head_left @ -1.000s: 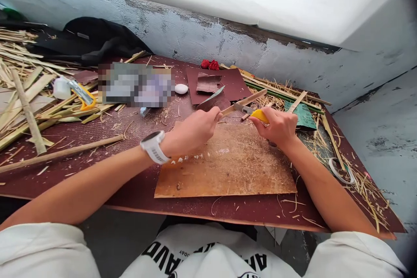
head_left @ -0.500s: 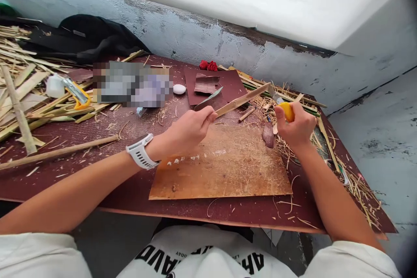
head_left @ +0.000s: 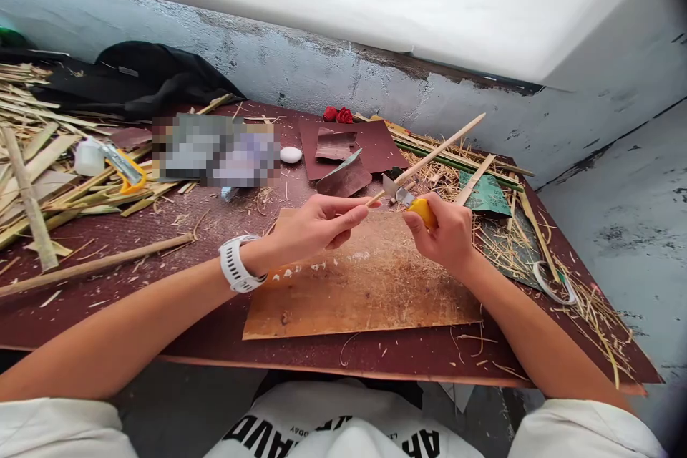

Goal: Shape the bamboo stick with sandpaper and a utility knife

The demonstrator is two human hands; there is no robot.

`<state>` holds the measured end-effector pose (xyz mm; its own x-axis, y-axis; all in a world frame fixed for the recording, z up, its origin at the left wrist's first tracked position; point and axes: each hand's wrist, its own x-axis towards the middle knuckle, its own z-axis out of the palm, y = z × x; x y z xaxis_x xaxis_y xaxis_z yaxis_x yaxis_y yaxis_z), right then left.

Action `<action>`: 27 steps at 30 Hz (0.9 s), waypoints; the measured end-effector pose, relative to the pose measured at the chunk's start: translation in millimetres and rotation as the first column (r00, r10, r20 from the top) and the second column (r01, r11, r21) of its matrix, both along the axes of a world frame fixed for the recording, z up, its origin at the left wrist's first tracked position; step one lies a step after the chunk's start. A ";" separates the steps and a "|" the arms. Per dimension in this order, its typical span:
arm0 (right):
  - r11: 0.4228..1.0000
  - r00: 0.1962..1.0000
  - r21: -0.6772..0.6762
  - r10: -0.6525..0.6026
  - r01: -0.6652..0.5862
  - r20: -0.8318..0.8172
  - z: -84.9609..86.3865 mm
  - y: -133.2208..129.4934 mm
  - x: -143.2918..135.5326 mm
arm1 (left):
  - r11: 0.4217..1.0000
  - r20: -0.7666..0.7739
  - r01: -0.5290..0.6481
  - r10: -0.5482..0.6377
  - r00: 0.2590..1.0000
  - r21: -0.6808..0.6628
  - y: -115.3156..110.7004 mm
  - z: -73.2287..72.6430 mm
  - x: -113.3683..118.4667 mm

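My left hand point(head_left: 322, 223) pinches the near end of a slim bamboo strip point(head_left: 441, 148), which slants up and away to the right. Closed around the yellow handle of a utility knife point(head_left: 421, 210) is my right hand point(head_left: 448, 235). The knife's blade lies against the strip a little beyond my left fingertips. Both hands are above a worn wooden board point(head_left: 365, 293) dusted with shavings. Dark red sandpaper pieces point(head_left: 346, 175) lie just behind the strip.
Cut bamboo pieces point(head_left: 48, 157) and a second yellow cutter point(head_left: 126, 170) lie at left. A white egg-shaped object point(head_left: 290, 154) and red flowers point(head_left: 338, 114) sit toward the wall. Shavings, a green sheet point(head_left: 489, 195) and a white ring point(head_left: 555, 285) are at right.
My right hand has moved left and nearer, bringing the knife from the strip's far end to close by my left fingers. The strip now appears narrower, turned edge-on, with its far tip raised.
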<state>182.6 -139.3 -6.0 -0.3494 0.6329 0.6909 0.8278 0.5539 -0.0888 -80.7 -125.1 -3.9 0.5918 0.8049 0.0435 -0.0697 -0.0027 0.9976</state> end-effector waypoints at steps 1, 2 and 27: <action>1.000 1.000 0.006 -0.005 0.005 -0.005 1.3 -0.7 -0.5 | 0.999 0.020 0.004 -0.003 1.000 -0.033 0.1 0.4 -0.4; 1.000 1.000 0.015 -0.007 0.008 -0.007 2.4 -1.3 -1.2 | 0.998 0.037 0.010 -0.007 0.999 -0.064 0.4 0.7 -1.0; 0.955 0.917 0.168 -0.282 0.242 0.281 -0.4 8.2 1.6 | 0.649 -0.378 0.037 0.394 0.838 0.760 7.1 4.2 -10.9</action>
